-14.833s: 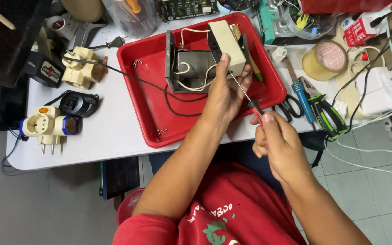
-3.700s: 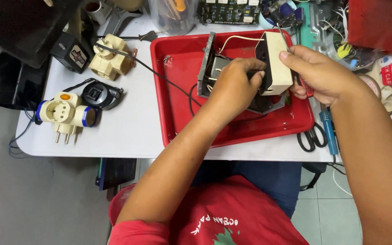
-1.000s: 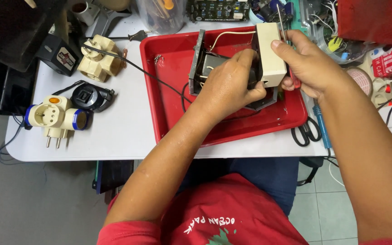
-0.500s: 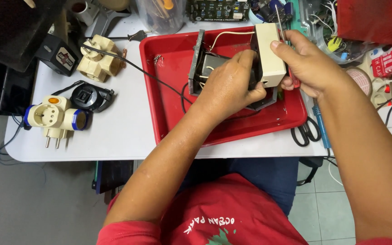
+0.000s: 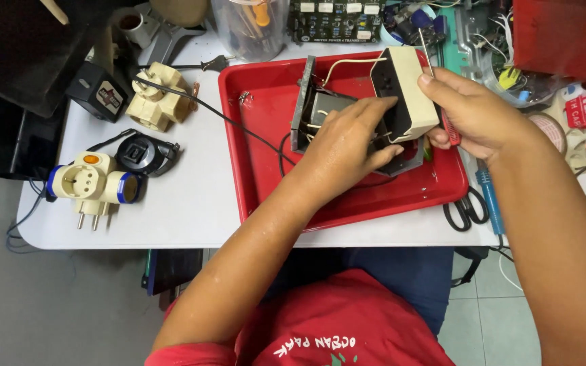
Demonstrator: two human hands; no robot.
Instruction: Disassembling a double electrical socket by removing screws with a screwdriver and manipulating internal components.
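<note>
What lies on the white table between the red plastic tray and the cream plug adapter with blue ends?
In the head view, the stretch of white table between the red plastic tray and the cream plug adapter with blue ends is bare.

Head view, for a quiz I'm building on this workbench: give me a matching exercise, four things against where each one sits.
Things:
1. scissors
2. cream casing
3. blue-ringed plug adapter
4. circuit board

Places:
A. table's left part
B. far edge, behind the red tray
C. just right of the tray's near corner
D. over the tray, between left hand and right hand

Pairs: 1-C, 2-D, 3-A, 4-B
</note>
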